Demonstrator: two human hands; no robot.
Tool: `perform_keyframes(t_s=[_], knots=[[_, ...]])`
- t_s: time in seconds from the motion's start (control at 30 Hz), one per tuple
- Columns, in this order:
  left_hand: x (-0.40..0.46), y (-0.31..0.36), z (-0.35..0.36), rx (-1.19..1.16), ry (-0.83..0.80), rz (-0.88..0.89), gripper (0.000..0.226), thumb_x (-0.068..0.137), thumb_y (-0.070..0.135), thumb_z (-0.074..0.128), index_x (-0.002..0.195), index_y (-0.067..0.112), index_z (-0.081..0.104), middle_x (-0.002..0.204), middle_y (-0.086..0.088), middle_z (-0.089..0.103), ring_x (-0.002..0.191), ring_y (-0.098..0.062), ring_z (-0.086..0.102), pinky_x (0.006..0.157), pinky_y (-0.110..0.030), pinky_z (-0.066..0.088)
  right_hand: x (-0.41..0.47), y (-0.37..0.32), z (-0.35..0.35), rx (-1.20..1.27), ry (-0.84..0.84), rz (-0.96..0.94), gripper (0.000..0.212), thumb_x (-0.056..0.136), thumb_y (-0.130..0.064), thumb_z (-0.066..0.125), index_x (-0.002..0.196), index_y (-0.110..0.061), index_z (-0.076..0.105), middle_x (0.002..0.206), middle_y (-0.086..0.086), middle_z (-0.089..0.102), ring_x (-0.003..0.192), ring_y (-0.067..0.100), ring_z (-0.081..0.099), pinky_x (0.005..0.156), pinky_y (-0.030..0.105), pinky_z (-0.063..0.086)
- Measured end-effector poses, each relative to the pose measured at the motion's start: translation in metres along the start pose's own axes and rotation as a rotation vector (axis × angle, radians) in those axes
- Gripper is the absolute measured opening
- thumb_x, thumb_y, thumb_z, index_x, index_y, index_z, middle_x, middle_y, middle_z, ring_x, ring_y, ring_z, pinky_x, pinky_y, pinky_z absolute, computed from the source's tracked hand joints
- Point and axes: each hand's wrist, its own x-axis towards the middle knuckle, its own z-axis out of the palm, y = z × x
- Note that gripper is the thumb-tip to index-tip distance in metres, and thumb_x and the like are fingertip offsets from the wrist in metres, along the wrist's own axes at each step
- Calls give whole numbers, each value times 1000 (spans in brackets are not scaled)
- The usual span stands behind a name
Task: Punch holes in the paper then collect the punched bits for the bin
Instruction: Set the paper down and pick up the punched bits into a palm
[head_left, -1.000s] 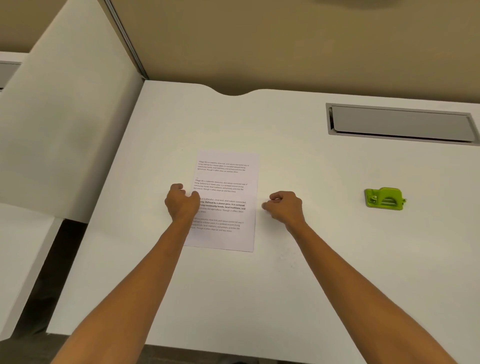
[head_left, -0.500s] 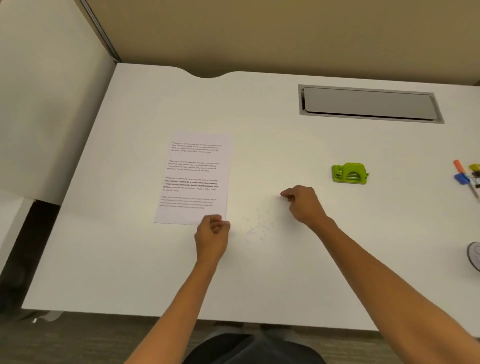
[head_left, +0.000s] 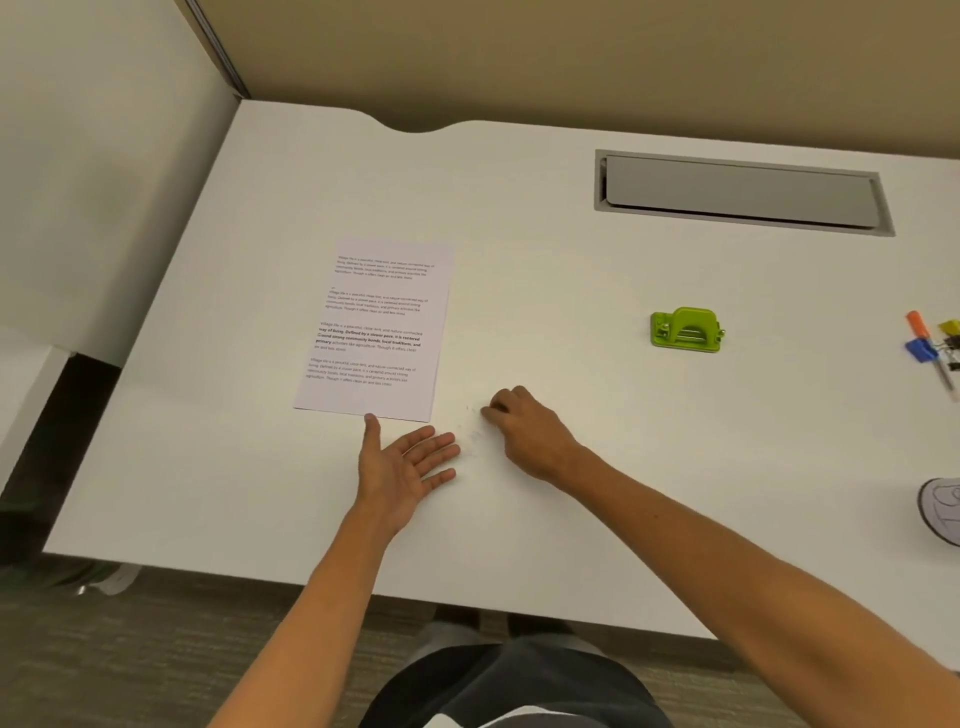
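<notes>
A printed sheet of paper (head_left: 376, 332) lies flat on the white desk (head_left: 571, 519). A green hole punch (head_left: 685, 330) stands alone to the right of it. Tiny white punched bits (head_left: 470, 439) are scattered on the desk just right of the paper's near corner, faint against the surface. My left hand (head_left: 405, 462) lies palm up with fingers spread, just below the paper's near edge and left of the bits. My right hand (head_left: 527, 426) is curled, fingertips pinched together at the desk by the bits; whether it holds any is too small to tell.
A grey cable flap (head_left: 740, 191) is set into the desk at the back right. Markers and binder clips (head_left: 935, 351) lie at the right edge, with a round white object (head_left: 943, 509) nearer me. A partition panel (head_left: 104, 171) stands on the left.
My left hand came off the paper, moved to its near edge and turned palm up with fingers spread. My right hand shifted left onto the scattered bits.
</notes>
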Motion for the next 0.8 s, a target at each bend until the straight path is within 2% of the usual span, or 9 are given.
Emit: perform_keyframes(t_s=[0.17, 0.27, 0.37, 0.47, 0.57, 0.63, 0.7, 0.8], knots=[[-5, -7, -21, -294, -176, -55, 113, 73, 89, 41, 139, -2, 47, 138, -28, 55, 127, -46, 54, 110, -62, 37, 26, -1, -16, 55, 76, 17, 44, 94, -7, 46, 137, -5, 52, 137, 12, 52, 125, 31, 43, 82, 45, 54], [-9, -13, -36, -424, -297, -46, 120, 67, 89, 53, 146, -1, 38, 148, -28, 45, 137, -46, 44, 116, -63, 27, 27, -10, -10, 9, 85, -150, 37, 97, -21, 50, 127, -2, 59, 129, 15, 57, 120, 34, 47, 79, 45, 54], [-12, -20, -44, -467, -362, -22, 126, 63, 87, 62, 149, -1, 32, 151, -29, 40, 140, -46, 39, 117, -62, 25, 9, -15, 4, -2, 129, -283, 39, 95, -34, 58, 112, 0, 67, 114, 16, 64, 107, 34, 56, 71, 40, 54], [-14, -27, -47, -461, -376, -9, 127, 63, 86, 63, 149, -2, 31, 151, -29, 39, 140, -46, 39, 117, -63, 25, -8, -10, 13, -56, 199, -369, 27, 89, -28, 67, 90, -2, 73, 96, 13, 69, 91, 31, 64, 60, 35, 54], [-15, -31, -48, -455, -372, 2, 127, 63, 86, 62, 149, -3, 31, 151, -29, 40, 139, -46, 40, 117, -63, 25, -14, -2, 12, -49, 265, -349, 16, 85, -15, 70, 75, -4, 72, 84, 10, 70, 81, 29, 66, 51, 35, 54], [-16, -33, -47, -455, -369, 10, 126, 63, 86, 62, 148, -3, 32, 150, -29, 41, 139, -47, 40, 117, -63, 24, -10, -3, 7, -13, 310, -338, 11, 83, -13, 71, 76, -5, 73, 84, 9, 71, 80, 29, 66, 50, 34, 53], [-17, -35, -46, -456, -361, 17, 126, 63, 85, 63, 148, -3, 33, 149, -29, 42, 138, -47, 41, 117, -63, 24, -3, -11, 3, 18, 316, -380, 9, 83, -13, 72, 82, -5, 74, 89, 9, 72, 83, 29, 67, 56, 34, 55], [-16, -38, -44, -474, -312, 32, 123, 65, 84, 62, 146, -5, 35, 146, -31, 45, 136, -47, 45, 115, -63, 29, 5, -26, 7, 37, 242, -446, 11, 86, -13, 69, 86, -4, 74, 96, 11, 72, 91, 32, 66, 63, 37, 56]])
